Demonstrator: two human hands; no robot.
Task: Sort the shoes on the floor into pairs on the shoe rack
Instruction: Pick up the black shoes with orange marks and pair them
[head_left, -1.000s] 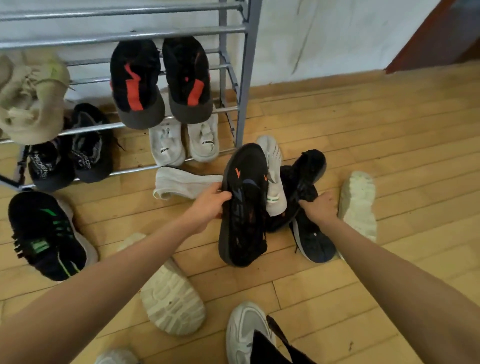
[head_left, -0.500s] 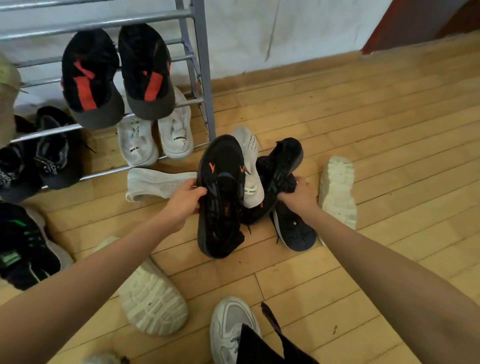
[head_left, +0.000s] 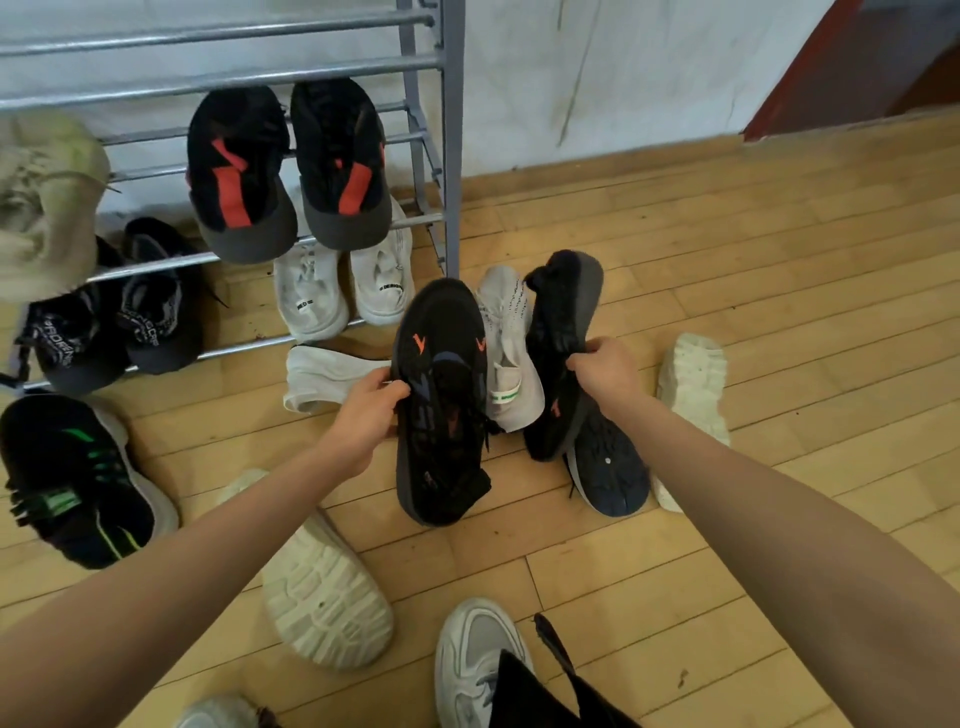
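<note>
My left hand (head_left: 366, 415) grips the side of a black shoe with orange marks (head_left: 441, 405), held above the floor. My right hand (head_left: 605, 371) grips a matching black shoe (head_left: 558, 332), tilted on its side, with a small orange mark near the heel. A white knit shoe with a green tab (head_left: 506, 358) lies between them. Under the right-hand shoe lies a dark blue shoe, sole up (head_left: 610, 475). The grey metal shoe rack (head_left: 452, 156) stands at the back left, holding a black and red pair (head_left: 285, 171), a white pair (head_left: 343, 286), a black pair (head_left: 114, 322) and a beige pair (head_left: 41, 202).
Loose on the wooden floor: a black and green sneaker (head_left: 78, 478), a white shoe sole up (head_left: 322, 582), another white sole at the right (head_left: 691, 395), a flat white shoe (head_left: 327, 379), a grey-white sneaker (head_left: 478, 665). A white wall runs behind.
My right hand has lifted the second black shoe up off the dark blue shoe. The left hand still holds its black shoe. The view has shifted slightly.
</note>
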